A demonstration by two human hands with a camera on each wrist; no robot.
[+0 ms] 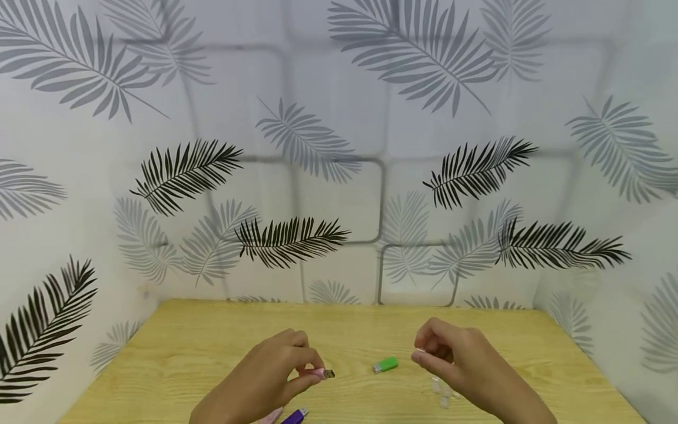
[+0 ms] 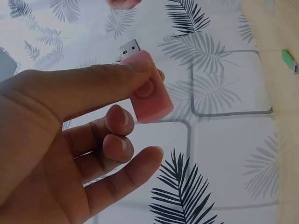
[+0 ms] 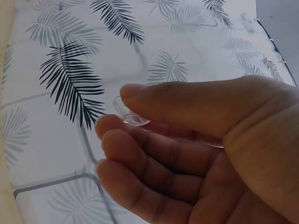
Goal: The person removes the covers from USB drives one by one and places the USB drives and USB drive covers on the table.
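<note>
In the left wrist view my left hand (image 2: 93, 126) pinches a pink USB flash drive (image 2: 156, 95) between thumb and forefinger, its metal plug bare and pointing away. My right hand (image 3: 173, 135) holds a small clear plastic cap (image 3: 128, 114) by thumb and fingertips; the thumb hides part of it. In the head view both hands are raised over the wooden table, apart from each other. A green USB flash drive (image 1: 385, 365) lies on the table between them, nearer the right hand.
A purple USB flash drive (image 1: 294, 417) and a pink one (image 1: 271, 416) lie at the table's (image 1: 212, 330) near edge, partly cut off by the frame. Several clear caps (image 1: 444, 402) lie below the right hand. A leaf-patterned wall covering (image 1: 339, 206) encloses the back and sides.
</note>
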